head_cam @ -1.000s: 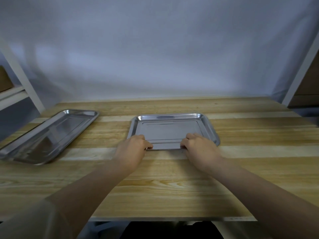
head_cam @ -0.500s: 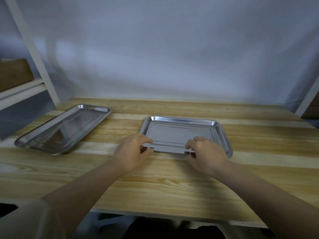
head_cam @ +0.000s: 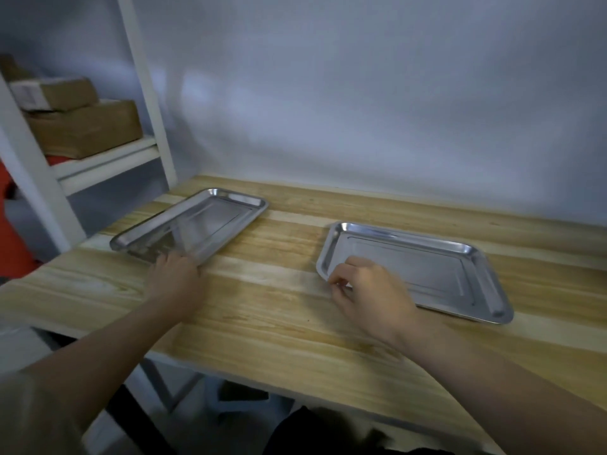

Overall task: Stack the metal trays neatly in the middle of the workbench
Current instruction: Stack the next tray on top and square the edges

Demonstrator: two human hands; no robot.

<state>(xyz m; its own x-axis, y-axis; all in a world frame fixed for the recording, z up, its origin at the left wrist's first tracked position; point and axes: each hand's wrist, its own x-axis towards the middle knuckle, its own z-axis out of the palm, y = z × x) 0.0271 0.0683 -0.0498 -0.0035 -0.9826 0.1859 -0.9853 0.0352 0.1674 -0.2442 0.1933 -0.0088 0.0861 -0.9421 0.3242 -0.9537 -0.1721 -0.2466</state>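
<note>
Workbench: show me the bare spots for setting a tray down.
Free: the workbench between left tray and right tray; the strip behind both, up to the wall; the end beyond the right tray. Crowded: the trays' near corners, where left hand and right hand sit.

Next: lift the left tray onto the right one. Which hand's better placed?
Left. The left hand sits at the near edge of the left tray; the right hand pinches the rim of the right tray.
</note>
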